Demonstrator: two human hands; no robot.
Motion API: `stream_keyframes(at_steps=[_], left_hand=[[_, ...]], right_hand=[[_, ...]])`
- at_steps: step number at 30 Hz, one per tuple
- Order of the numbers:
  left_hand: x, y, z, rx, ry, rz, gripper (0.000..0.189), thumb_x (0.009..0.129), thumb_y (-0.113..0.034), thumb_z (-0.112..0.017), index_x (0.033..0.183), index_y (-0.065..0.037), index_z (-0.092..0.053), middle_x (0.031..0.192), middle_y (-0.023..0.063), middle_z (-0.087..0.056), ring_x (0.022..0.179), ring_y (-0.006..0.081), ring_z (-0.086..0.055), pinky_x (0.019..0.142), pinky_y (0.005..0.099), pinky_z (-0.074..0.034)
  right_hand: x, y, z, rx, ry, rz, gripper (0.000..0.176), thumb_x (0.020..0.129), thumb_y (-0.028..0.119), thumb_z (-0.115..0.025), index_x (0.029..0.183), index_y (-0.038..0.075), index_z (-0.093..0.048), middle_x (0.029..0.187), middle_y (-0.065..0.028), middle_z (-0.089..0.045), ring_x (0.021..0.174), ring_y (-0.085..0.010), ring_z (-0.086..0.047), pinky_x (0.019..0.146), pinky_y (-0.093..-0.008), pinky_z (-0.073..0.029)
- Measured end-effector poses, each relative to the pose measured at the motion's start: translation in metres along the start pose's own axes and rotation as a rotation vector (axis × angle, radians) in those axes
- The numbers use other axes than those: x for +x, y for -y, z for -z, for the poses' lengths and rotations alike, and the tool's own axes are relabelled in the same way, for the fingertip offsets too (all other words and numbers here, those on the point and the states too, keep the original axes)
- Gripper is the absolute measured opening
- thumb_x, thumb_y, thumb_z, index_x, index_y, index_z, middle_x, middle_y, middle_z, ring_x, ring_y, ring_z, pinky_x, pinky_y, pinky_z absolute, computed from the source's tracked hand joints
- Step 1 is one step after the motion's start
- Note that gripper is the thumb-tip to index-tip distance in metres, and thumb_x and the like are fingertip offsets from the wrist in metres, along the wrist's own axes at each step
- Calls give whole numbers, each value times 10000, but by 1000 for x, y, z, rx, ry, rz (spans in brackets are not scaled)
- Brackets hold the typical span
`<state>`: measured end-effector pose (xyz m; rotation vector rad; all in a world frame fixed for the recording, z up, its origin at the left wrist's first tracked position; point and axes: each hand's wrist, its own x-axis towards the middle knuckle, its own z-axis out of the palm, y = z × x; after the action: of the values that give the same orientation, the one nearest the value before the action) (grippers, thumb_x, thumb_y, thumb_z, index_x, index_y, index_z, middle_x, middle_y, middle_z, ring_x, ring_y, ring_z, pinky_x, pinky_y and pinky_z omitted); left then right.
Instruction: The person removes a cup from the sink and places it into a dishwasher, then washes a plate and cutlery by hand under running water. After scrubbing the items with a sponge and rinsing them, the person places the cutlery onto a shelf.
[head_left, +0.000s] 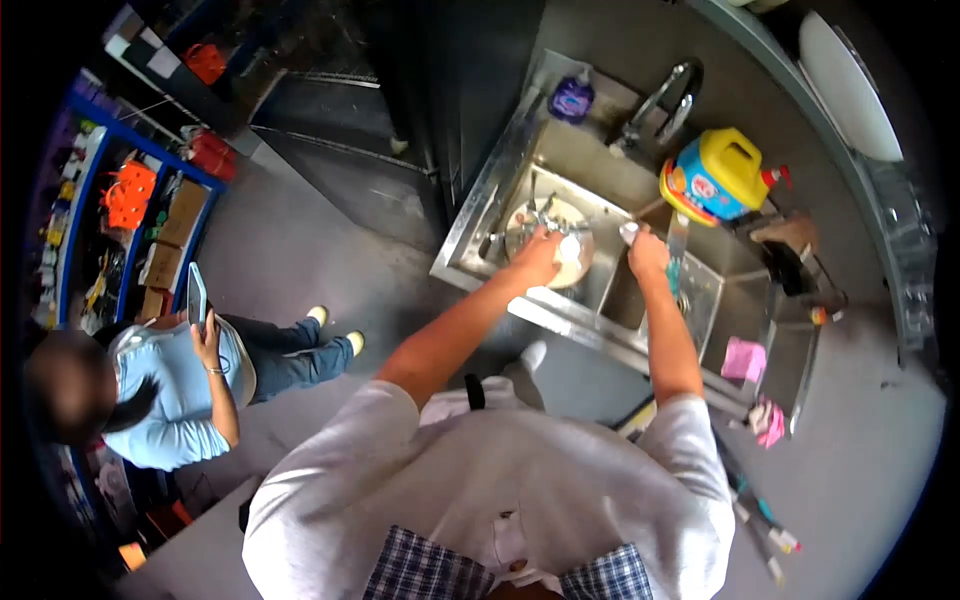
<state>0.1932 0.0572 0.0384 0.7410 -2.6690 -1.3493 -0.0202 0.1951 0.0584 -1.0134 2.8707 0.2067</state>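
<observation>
The left hand [540,262] reaches down into the bowl [578,212], among the utensils [543,216]; whether its fingers close on one, I cannot tell. The right hand [649,254], left of the strip of sink [566,322] holding the far basin's drain, is curled round a small white thing [628,232]. The bowl sits directly below the left hand, in the basin there. Handles jut over its rim, so fingers would do best to take one piece at a time, by the handle, keeping the bowl level. The divider lies between the two grips; lifting clear of it would spare a knock. Ahead of the right hand stands the tap [631,137], with the yellow jug [727,172] ahead and rightward, narrowing elbow room. Soap [572,98] is beyond the left hand; a pink cloth [743,358] lies nearer the body, right of the right hand
</observation>
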Motion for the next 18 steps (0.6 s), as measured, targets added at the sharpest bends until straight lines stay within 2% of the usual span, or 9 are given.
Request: stream_keyframes(at_steps=[2,4,6,8,10,12,13,16,18], left_hand=[[-24,33,10,5,-84,-101,445,697,-92,-667,1115,-54,-517,1115,210,-476,1048,386,-489,876,428,-426],[-28,71,21,21,-197,-94,399,685,-62,-653,1066,-48,-531,1059,197,-513,978,349,-543,811,414,-455],[-26,109,29,-182,-232,132,353,674,-65,-648,1008,-34,-536,1039,199,-537,968,346,-546,826,399,-450],[-32,126,55,-322,-228,247,403,676,-108,-653,1041,-13,-509,1071,225,-536,1023,378,-515,876,404,-428],[-35,123,79,-262,-349,340,506,684,-116,-648,1128,0,-435,1117,247,-505,1060,387,-495,896,410,-413],[-35,122,92,-208,-497,224,583,703,-132,-641,1198,-5,-359,1163,261,-462,1083,397,-476,912,406,-405],[-33,118,98,-146,-491,250,553,722,-150,-633,1180,-7,-357,1181,258,-438,1066,398,-490,891,417,-420],[-34,104,118,-22,-371,309,479,740,-163,-621,1135,-15,-393,1155,245,-457,1034,401,-511,870,436,-433],[-46,93,117,47,-306,183,378,766,-174,-589,1088,-36,-446,1108,234,-500,1013,402,-530,846,447,-448]], right_hand=[[-18,2,-14,-24,140,-87,286,799,109,-521,1071,22,-536,960,-189,-645,918,-339,-626,800,-426,-501],[-30,22,14,1,65,-185,242,821,140,-487,1006,12,-576,1019,-236,-612,976,-354,-597,820,-435,-485],[-49,23,39,128,-6,-170,232,820,153,-503,976,0,-580,958,-232,-628,917,-378,-605,790,-451,-479],[-58,7,43,720,-68,-77,255,795,179,-552,887,-57,-569,860,-259,-621,864,-409,-599,737,-457,-470],[-50,-7,-2,447,76,-140,248,802,175,-543,930,-26,-611,937,-242,-622,924,-373,-600,778,-438,-473],[-52,-24,-58,155,248,-187,261,809,170,-534,974,6,-652,1014,-225,-623,985,-337,-601,819,-419,-476],[-90,20,-4,84,255,-357,273,804,180,-536,988,18,-655,1070,-209,-608,1026,-326,-586,855,-401,-471],[-89,41,37,143,145,-368,284,799,171,-540,1003,-4,-632,1072,-218,-601,1027,-335,-579,863,-405,-468],[-72,0,4,329,-83,-230,239,782,175,-555,852,-45,-614,843,-248,-637,805,-379,-628,706,-449,-487]])
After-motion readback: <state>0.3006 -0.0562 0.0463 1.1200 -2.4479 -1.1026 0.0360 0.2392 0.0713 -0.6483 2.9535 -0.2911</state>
